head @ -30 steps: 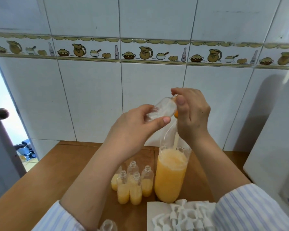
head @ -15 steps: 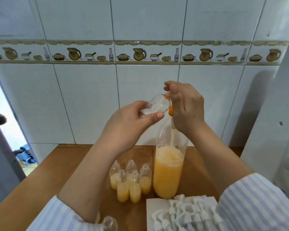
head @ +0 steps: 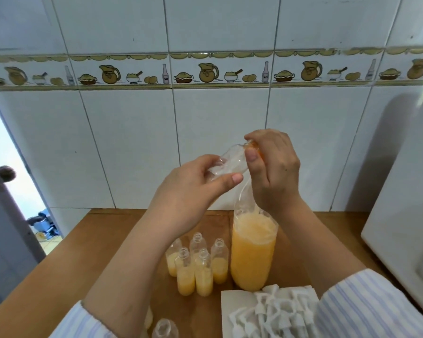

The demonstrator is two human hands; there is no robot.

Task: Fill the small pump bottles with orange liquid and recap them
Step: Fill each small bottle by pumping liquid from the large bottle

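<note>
A small clear bottle (head: 230, 164) is held nearly on its side, well above the table, its base gripped in the curled fingers and thumb of the left hand (head: 193, 189). Its neck is pinched by the thumb and forefinger of the right hand (head: 271, 172), where something small and orange (head: 253, 145) is seen; whether this is a funnel or a stopper cannot be told. The bottle looks empty, so it is judged very light, thin-walled and easily squeezed. A hold low on the body is sensible, with the neck steadied rather than crushed, since wet plastic may be slippery.

Directly below, a tall soft bottle (head: 253, 247) of orange liquid stands on the wooden table (head: 103, 242), its upper part clear and apparently pliable; it is judged heavy and best taken around the filled lower body. Just to its left, five small uncapped bottles (head: 195, 269) stand clustered, part filled and easily toppled. White pump caps (head: 271, 311) lie heaped on a white sheet (head: 235, 298) in front.
</note>
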